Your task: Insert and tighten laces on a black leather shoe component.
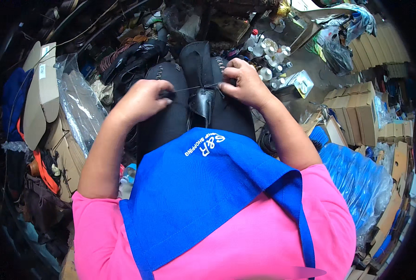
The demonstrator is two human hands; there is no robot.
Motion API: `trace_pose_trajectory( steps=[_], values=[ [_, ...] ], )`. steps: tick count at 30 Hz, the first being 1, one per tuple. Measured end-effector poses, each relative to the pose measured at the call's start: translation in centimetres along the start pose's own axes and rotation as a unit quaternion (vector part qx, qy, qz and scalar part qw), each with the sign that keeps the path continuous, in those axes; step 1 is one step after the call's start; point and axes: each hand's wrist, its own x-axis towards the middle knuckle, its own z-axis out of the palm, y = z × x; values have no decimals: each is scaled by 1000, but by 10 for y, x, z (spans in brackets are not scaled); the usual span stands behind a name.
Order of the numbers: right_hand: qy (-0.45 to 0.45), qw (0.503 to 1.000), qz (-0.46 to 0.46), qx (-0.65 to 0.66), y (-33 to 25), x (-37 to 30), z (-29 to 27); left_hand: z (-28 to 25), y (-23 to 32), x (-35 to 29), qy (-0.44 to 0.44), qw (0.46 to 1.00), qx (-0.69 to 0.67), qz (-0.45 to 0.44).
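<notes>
A black leather shoe [202, 105] is held between my knees, its opening and upper facing me. A thin thread [185, 88] stretches sideways across it, between my two hands. My left hand [147, 99] is closed on the thread's left end, over my left thigh; a small dark patch shows at its fingers, too shaded to make out. My right hand [242, 83] is closed, thumb against fingers, on the other end of the thread, just right of the shoe. Black trousers with pale stitching at the knees lie under both hands.
Several small bottles [269, 53] stand on the floor beyond my right hand. Cardboard boxes [355, 112] and a blue plastic-wrapped bundle [352, 182] are at the right. Clear plastic sheeting [77, 93] and cardboard pieces [42, 100] lean at the left. Dark shoes [135, 58] lie beyond my left knee.
</notes>
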Motion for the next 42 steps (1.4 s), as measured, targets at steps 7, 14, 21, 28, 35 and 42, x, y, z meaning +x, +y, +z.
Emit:
trace_pose_trajectory(
  steps=[7, 14, 21, 28, 35, 42],
  values=[
    [267, 568, 203, 752, 26, 13, 17, -9, -76, -3, 221, 738, -638, -10],
    [81, 545, 227, 803, 19, -18, 5, 2, -62, 6, 195, 590, -781, -61],
    [92, 605, 330, 718, 51, -49, 6, -16, -84, 5, 174, 774, -579, -191],
    [54, 950, 253, 173, 92, -86, -36, -30, -103, -72, 270, 906, -281, -166],
    [-106, 991, 47, -60, -39, 72, -35, 50, 67, -11, 69, 993, 79, -52],
    [-309, 930, 187, -71, -5, 82, -44, 72, 59, 7, 11, 991, 134, 25]
  ],
)
